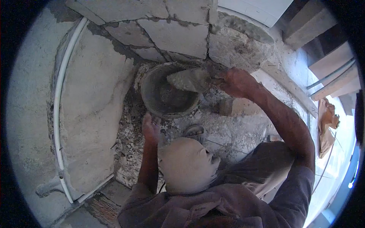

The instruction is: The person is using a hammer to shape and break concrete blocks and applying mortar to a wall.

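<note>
A round bucket (170,113), coated in grey mortar, stands on the littered floor beside the wall. My right hand (239,82) is closed around the handle of a trowel (189,80). Its mortar-smeared blade reaches over the bucket's right side, pointing left into the opening. Dark grey material shows at the bottom of the bucket, but I cannot tell how much there is. My left hand (151,127) is at the near left edge of the bucket, at or very close to the rim. Its fingers are blurred, so their grip does not show.
A white pipe (59,102) runs down the rough plastered wall on the left. Large slabs (173,36) with mortar joints lie beyond the bucket. A block (241,107) sits right of it, below my right forearm. Crumpled brown paper (327,123) and boards (336,81) are farther right.
</note>
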